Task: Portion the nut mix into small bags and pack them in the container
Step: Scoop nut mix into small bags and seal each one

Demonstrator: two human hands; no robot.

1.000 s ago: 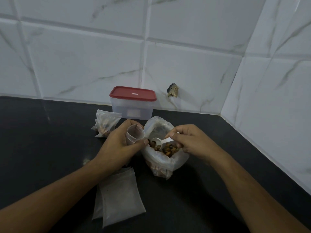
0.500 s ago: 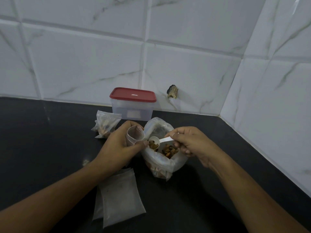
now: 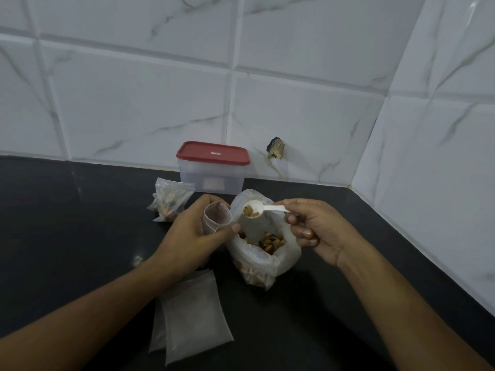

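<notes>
My left hand (image 3: 192,234) grips a small clear bag (image 3: 215,216) upright with its mouth held open. My right hand (image 3: 316,226) pinches the handle of a white plastic spoon (image 3: 263,208); its bowl holds a few nuts and hovers just right of the small bag's mouth, above the big bag of nut mix (image 3: 263,250). That big bag stands open on the black counter (image 3: 67,223). A filled small bag (image 3: 170,200) lies behind my left hand. The clear container with a red lid (image 3: 213,167) stands shut against the wall.
Empty small bags (image 3: 191,317) lie stacked on the counter under my left forearm. White marble tiles form the back wall and the right wall, meeting in a corner at the far right. A dark chipped spot (image 3: 276,148) marks the back wall.
My right hand lifted the spoon out of the nut mix with nuts in its bowl and raised it beside the small bag's mouth. My left hand kept the small bag in place.
</notes>
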